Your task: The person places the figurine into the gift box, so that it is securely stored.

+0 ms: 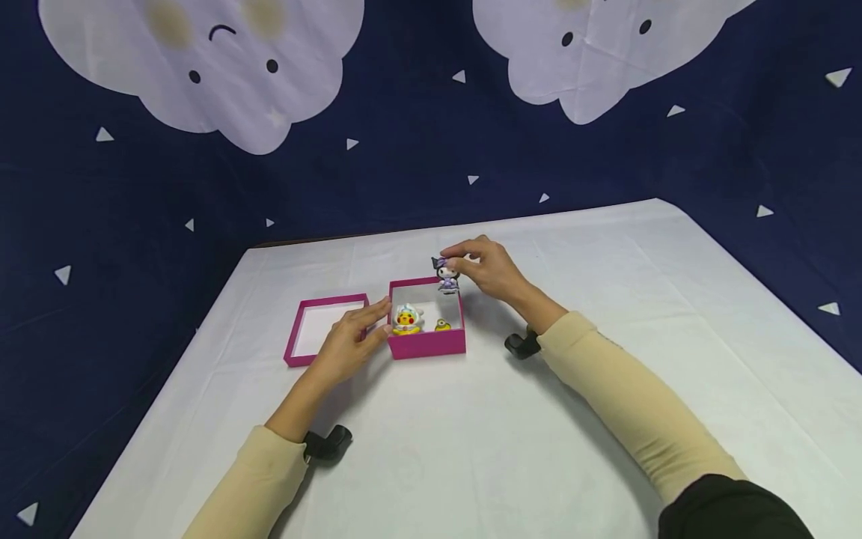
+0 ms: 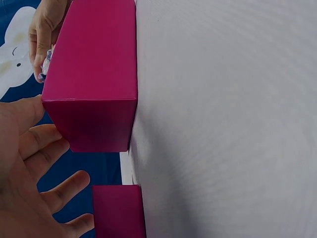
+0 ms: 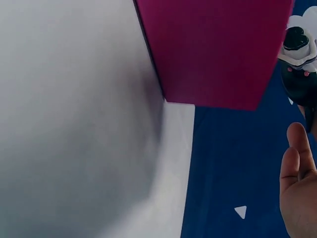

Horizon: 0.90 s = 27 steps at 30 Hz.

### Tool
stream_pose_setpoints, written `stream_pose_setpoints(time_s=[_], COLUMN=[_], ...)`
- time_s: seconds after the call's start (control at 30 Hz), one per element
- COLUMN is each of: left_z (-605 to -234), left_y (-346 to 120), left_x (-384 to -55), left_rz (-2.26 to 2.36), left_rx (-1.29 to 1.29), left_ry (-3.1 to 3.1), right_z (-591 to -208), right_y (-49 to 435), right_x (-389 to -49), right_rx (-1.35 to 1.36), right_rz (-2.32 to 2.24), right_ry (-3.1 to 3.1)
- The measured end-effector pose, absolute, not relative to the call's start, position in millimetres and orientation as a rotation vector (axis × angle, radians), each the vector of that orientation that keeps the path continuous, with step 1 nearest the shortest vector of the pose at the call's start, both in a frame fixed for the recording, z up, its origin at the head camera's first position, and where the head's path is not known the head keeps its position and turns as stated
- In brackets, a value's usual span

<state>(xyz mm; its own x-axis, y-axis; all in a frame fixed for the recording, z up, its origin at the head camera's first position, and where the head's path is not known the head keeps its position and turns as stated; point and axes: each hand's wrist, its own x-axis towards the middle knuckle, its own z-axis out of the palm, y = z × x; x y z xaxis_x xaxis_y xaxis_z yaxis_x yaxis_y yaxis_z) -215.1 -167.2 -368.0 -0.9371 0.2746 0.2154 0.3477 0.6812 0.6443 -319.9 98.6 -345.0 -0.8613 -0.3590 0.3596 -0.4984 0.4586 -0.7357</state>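
A pink box (image 1: 427, 345) with a pale inside stands on the white-covered table. Thumb and fingers of my right hand (image 1: 494, 271) pinch a small black, white and lilac character figurine (image 1: 447, 277) by its upper part, over the box's back right corner. In the right wrist view the figurine (image 3: 298, 67) shows its dark underside beside the box wall. My left hand (image 2: 22, 173) has its fingers spread, with some fingertips touching the box's left edge. Inside the box sit a yellow figurine in a white hood (image 1: 407, 320) and a smaller yellow figurine (image 1: 442, 325).
Left of the box lies a pink-rimmed lid (image 1: 294, 335), inside up, partly behind my left hand. White cloth covers the table (image 1: 539, 464). A dark blue curtain (image 1: 411, 187) with clouds and triangles hangs behind it. Each wrist wears a black camera mount (image 1: 328, 443).
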Motion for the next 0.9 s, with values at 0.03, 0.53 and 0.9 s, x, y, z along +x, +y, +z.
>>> stream_pose_setpoints(time_s=[0.03, 0.53, 0.9], left_z=[-368, -366, -368], left_y=[-167, -167, -167], left_x=[-215, -214, -214], left_rz=[-1.1, -1.107, -1.102], left_rx=[-0.516, -0.502, -0.523], left_ry=[-2.786, -2.808, -2.78], right_z=[-346, -365, -368], right_y=[97, 85, 84], right_x=[-320, -313, -309], right_rx=[0.76, 0.697, 0.68], right_rz=[1.377, 1.381, 1.32], right_ry=[-2.541, -2.663, -2.741])
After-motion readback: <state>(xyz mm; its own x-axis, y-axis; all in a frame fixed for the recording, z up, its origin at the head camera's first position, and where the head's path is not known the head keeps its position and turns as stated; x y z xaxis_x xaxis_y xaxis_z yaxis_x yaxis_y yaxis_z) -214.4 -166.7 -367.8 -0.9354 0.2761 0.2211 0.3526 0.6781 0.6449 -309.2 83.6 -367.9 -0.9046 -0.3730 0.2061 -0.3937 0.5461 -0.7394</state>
